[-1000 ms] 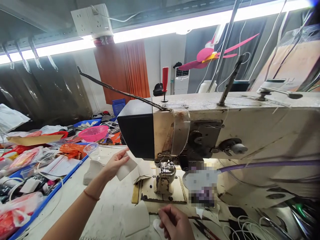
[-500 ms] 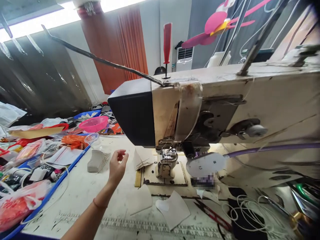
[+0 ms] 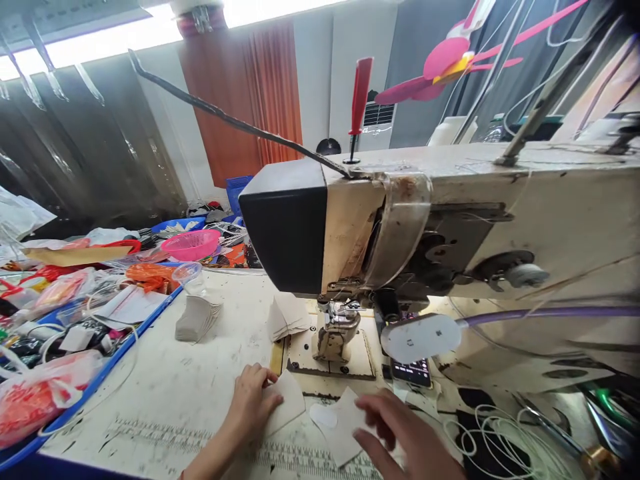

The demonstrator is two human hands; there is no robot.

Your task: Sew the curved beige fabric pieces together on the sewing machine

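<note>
Two flat beige cut pieces lie before a post-bed sewing machine (image 3: 336, 337). On the left edge of the left piece (image 3: 291, 399), my left hand (image 3: 253, 403) rests with bent fingers and the thumb against it. The right piece (image 3: 340, 437) carries a white oval patch (image 3: 324, 416). Over its right side my right hand (image 3: 407, 437) hovers or just touches, thumb and fingers apart and nothing between them. A small stack of beige pieces (image 3: 289, 317) leans left of the machine's post. Another stack (image 3: 196, 319) sits farther left on the table.
A blue-edged tray (image 3: 145, 327) full of bags and scraps borders the left. A phone (image 3: 411, 372) lies right of the post, under a white oval plate (image 3: 421, 338). Coiled white cord (image 3: 483, 433) is at lower right. A printed ruler (image 3: 165, 432) runs along the front.
My left hand has come down and toward me, from beside the stacks onto the left piece. My right hand has entered from the lower right, over where the red-handled tool showed.
</note>
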